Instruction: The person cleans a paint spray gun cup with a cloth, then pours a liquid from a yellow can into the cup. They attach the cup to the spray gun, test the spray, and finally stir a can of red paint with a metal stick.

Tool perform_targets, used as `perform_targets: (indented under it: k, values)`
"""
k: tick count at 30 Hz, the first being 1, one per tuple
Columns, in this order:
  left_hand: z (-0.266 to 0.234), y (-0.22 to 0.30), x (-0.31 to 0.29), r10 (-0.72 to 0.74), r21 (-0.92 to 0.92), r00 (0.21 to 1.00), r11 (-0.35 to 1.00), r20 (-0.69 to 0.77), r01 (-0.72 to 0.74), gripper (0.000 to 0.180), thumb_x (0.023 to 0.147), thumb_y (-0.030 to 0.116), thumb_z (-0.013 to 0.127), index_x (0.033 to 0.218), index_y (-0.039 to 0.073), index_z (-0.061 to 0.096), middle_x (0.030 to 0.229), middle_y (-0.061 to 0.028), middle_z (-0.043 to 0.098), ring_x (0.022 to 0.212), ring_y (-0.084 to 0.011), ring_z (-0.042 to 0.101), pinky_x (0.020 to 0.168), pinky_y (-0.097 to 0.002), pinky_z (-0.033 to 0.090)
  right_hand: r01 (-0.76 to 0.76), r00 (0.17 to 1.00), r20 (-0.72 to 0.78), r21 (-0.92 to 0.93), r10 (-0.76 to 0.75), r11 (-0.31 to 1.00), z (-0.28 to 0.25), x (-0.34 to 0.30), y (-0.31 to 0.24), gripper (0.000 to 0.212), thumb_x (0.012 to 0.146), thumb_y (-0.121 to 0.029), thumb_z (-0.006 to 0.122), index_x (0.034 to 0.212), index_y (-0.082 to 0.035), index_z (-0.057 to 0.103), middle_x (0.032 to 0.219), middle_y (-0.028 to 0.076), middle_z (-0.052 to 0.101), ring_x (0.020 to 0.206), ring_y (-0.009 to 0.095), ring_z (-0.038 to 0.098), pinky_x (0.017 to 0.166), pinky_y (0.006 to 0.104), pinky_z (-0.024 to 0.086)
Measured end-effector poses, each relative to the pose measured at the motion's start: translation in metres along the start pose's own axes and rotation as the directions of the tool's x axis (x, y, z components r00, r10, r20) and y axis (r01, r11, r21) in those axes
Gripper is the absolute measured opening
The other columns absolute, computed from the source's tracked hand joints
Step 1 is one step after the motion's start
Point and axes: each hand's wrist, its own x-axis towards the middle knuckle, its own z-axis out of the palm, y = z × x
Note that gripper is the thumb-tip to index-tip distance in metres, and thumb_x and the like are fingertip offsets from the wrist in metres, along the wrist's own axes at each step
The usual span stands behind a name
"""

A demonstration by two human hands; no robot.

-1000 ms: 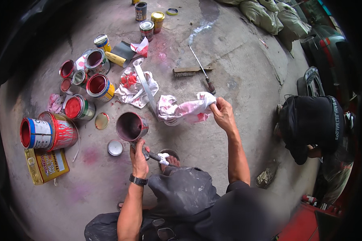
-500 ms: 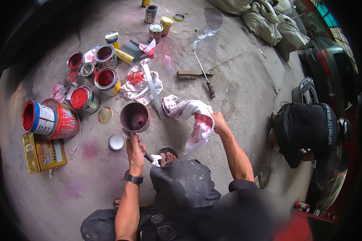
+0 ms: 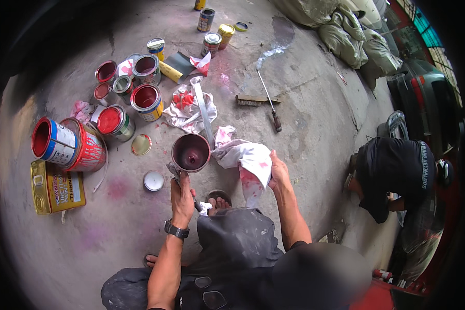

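My left hand point(image 3: 182, 201) is closed round a spray gun, whose open cup point(image 3: 190, 153) tilts toward me. Dark red stains coat the inside of the cup, and an outlet hole shows at its bottom. In my right hand point(image 3: 279, 171) is a white rag point(image 3: 250, 157) with pink and red stains. The rag hangs just right of the cup, apart from it, and its far end lies by a flat metal strip point(image 3: 202, 111). My right fingers are partly hidden behind the cloth.
Several open paint cans point(image 3: 146, 102) stand at the left, beside a yellow thinner tin point(image 3: 59, 188). A round white lid point(image 3: 153, 181) lies near my left hand. Farther off lie a wire brush point(image 3: 250, 100) and a screwdriver point(image 3: 277, 122). A person in black point(image 3: 395, 165) crouches at right near a car.
My right hand has turned and spread the rag, bringing it a little closer to the cup. The spray gun has shifted slightly to the right in view, along with the whole scene.
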Motion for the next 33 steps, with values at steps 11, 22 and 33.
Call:
perform_targets:
  k: [11, 22, 33]
  values:
    - [-0.009, -0.006, -0.005, -0.063, 0.000, 0.998, 0.998, 0.016, 0.063, 0.066, 0.104, 0.060, 0.045, 0.106, -0.006, 0.048, 0.093, -0.0109, 0.048, 0.066, -0.0169, 0.053, 0.063, -0.0325, 0.047, 0.350, 0.789, 0.164, -0.912, -0.592, 0.213, -0.049, -0.016, 0.077, 0.089, 0.087, -0.037, 0.077, 0.151, 0.005, 0.032, 0.141, 0.031, 0.047, 0.129, 0.042, 0.052, 0.107, 0.0451, 0.045]
    - [-0.002, -0.008, -0.006, -0.032, 0.077, 0.999, 0.997, 0.017, 0.031, 0.072, 0.101, 0.067, 0.045, 0.103, -0.005, 0.047, 0.087, -0.0102, 0.052, 0.065, -0.0164, 0.053, 0.063, -0.0332, 0.045, 0.583, 0.728, 0.257, -0.721, -0.636, 0.375, -0.039, -0.043, -0.007, 0.038, 0.098, 0.001, 0.050, 0.134, -0.006, 0.061, 0.099, 0.010, 0.061, 0.071, 0.013, 0.062, 0.062, 0.0287, 0.054]
    - [0.023, 0.010, -0.008, 0.050, 0.366, 0.997, 0.928, 0.052, -0.065, 0.074, 0.099, 0.061, 0.055, 0.105, -0.012, 0.046, 0.094, -0.0247, 0.051, 0.090, -0.0343, 0.052, 0.082, -0.0461, 0.043, 0.730, 0.665, 0.374, -0.505, -0.646, 0.460, 0.092, -0.174, -0.123, 0.022, 0.089, 0.009, 0.066, 0.103, -0.003, 0.053, 0.087, 0.008, 0.067, 0.067, 0.010, 0.065, 0.054, 0.0249, 0.052]
